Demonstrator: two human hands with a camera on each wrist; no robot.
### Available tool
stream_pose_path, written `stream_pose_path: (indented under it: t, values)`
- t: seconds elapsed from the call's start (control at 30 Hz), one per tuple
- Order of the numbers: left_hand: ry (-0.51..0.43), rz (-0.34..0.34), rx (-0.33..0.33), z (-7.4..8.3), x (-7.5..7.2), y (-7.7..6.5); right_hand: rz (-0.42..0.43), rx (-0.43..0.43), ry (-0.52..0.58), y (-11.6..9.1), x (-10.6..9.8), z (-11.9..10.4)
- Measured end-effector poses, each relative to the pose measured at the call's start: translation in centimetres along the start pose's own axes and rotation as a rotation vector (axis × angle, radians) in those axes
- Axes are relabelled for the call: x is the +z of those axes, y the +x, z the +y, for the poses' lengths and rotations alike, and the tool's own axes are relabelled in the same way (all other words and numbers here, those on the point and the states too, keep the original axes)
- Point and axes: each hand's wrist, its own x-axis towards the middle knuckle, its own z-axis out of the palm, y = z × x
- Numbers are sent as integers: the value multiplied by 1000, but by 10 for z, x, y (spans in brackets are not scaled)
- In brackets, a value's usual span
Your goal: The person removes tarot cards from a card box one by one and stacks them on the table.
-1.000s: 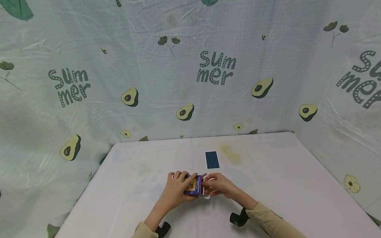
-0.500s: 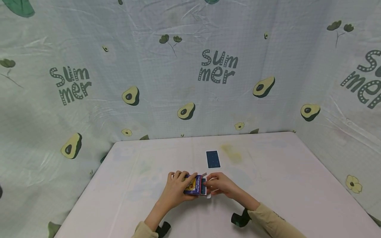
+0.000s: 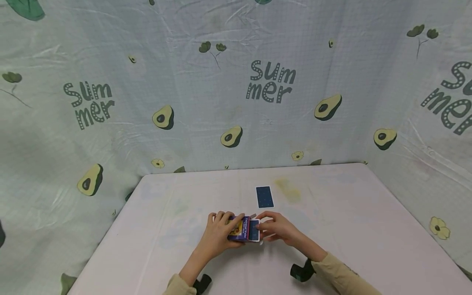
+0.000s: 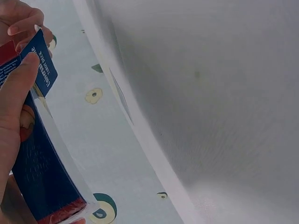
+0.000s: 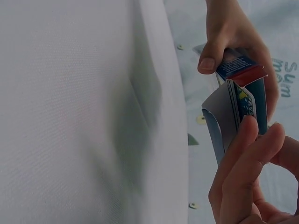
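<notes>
In the head view, my left hand (image 3: 217, 237) grips a purple-and-yellow tarot card box (image 3: 239, 229), its open end facing right. Dark blue-backed tarot cards (image 3: 253, 230) stick partway out of that end. My right hand (image 3: 279, 230) pinches their outer edge. In the left wrist view the thumb lies along the blue box (image 4: 44, 163), whose lettered flap (image 4: 46, 70) stands out, with the right fingertips just beyond. The right wrist view has the right fingers (image 5: 238, 172) at the protruding cards (image 5: 246, 101), while the left thumb presses the box.
A single blue-backed card (image 3: 264, 197) lies on the white-covered table (image 3: 313, 213) beyond the hands. Behind the table hangs a curtain (image 3: 206, 90) printed with avocados and lettering. Black wrist-worn devices (image 3: 302, 271) sit under both forearms.
The cards have slid farther out of the box to the right, together with my right hand. The left hand keeps the box in nearly the same place.
</notes>
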Motion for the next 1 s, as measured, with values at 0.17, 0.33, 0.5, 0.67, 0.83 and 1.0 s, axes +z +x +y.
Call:
stream_pose_path:
  t: [0.17, 0.33, 0.5, 0.67, 0.83, 1.0]
  values:
    - [0, -11, -7, -1, 0, 0, -2, -7, -5, -2, -4, -1]
    - [11, 2, -2, -3, 1, 0, 5, 0, -11, -4, -8, -2]
    - [27, 4, 5, -4, 2, 0, 9, 17, -18, -4, -11, -1]
    - [17, -3, 8, -5, 1, 1, 14, 17, -26, -4, -14, -1]
    - [15, -19, -3, -6, 0, 0, 25, 19, -33, -3, -19, 2]
    - [33, -19, -7, -6, 1, 0, 29, 21, -44, -1, -24, 5]
